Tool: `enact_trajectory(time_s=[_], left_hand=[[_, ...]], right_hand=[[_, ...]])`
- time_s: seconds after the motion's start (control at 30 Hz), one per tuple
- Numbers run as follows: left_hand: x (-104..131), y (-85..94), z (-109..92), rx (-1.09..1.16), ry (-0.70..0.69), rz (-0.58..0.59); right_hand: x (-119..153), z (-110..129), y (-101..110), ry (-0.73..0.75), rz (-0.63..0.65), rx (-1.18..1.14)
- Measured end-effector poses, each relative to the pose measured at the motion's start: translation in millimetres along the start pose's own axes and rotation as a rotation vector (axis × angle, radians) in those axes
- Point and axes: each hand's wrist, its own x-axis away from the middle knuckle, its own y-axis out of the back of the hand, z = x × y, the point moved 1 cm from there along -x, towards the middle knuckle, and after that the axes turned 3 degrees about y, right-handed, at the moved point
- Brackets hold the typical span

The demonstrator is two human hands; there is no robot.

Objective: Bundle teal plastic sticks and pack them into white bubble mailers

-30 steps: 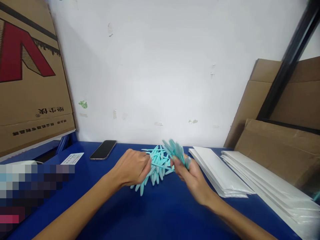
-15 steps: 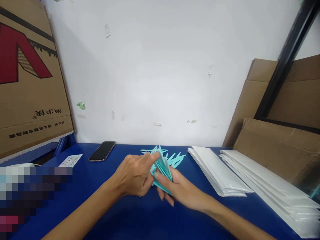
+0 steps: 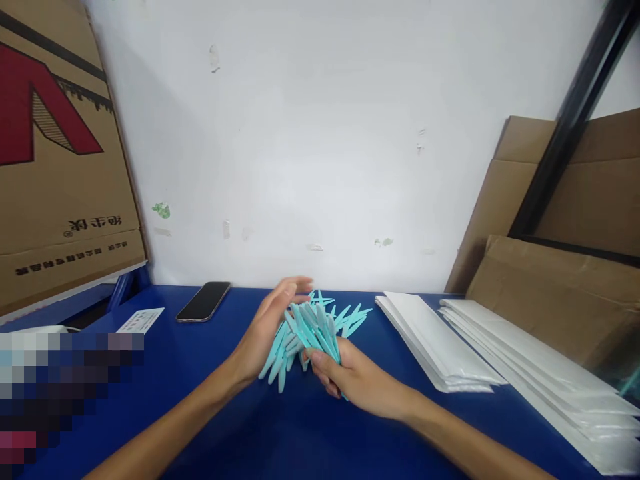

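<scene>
- White wall (image 3: 320, 147), scuffed and patched in places, rises behind a blue table (image 3: 260, 433); a small green mark (image 3: 161, 211) shows low on its left part.
- On the table, roughly in the middle and near the wall, lies a heap of pale teal sticks (image 3: 280, 360), flat and tapered, pointing many ways.
- The right hand (image 3: 361, 380) is closed around a bunch of the same sticks (image 3: 317, 328), thumb pressed along the near side and fingers curled underneath.
- That bunch stands out of the top of the fist, its ends fanned up and to the left, in front of the heap and hiding part of it.
- The left hand (image 3: 265, 327) is unclenched, its fingers stretched and slightly bent toward the right, their tips blurred.
- It is at the left of the bunch, over the far left side of the heap; whether it touches any stick cannot be told.
- Some loose sticks show beyond the right hand, between it and the wall.
- Left of the hands and well apart from them lie a dark phone (image 3: 204, 302) and a white printed card (image 3: 141, 321).
- To the right are two stacks of white packets, one nearer (image 3: 435, 340) and one farther (image 3: 540, 380), with brown cardboard (image 3: 555, 293) behind.
</scene>
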Motion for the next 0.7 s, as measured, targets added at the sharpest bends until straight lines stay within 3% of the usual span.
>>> enact_trajectory(time_s=[0.1, 0.3, 0.43, 0.5, 0.6, 0.7], left_hand=[[1, -7.0, 8, 0.203, 0.119, 0.164], [11, -17.6, 1, 0.346, 0.139, 0.266], [11, -15.9, -1, 0.524, 0.171, 0.274], [11, -16.1, 5, 0.479, 0.195, 0.345], [14, -20.2, 14, 0.215, 0.277, 0.465], [19, -24.9, 16, -0.013, 0.297, 0.440]], right_hand=[[1, -4, -8, -0.034, 0.037, -0.023], [4, -11, -22, -0.035, 0.087, -0.196], [4, -13, -27, 0.047, 0.021, -0.292], [4, -12, -26, 0.108, -0.027, -0.234], [4, -9, -22, 0.119, -0.007, -0.031], [3, -7, -19, 0.047, 0.041, -0.007]])
